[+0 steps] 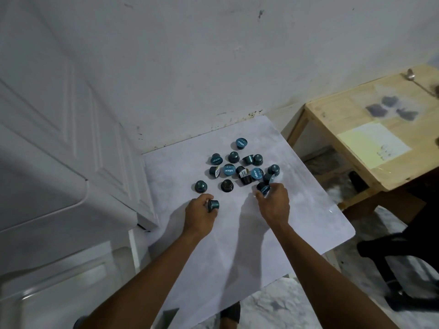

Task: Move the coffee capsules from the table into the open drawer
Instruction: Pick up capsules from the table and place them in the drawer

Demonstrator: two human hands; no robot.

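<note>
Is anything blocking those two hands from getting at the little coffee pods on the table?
Nothing visible does. The left hand already grips one capsule, and the right hand closes on another capsule at the cluster's near edge. The other capsules lie uncovered on the white table. No open drawer is in view.

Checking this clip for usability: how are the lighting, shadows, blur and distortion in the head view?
Head view: dim, bluish light; soft shadows of both arms fall on the table; the capsules are sharp enough to read as separate, their lid print only partly legible; wide-angle bending curves the cabinet at left; lower left corner smeared; no strong glare.
</note>
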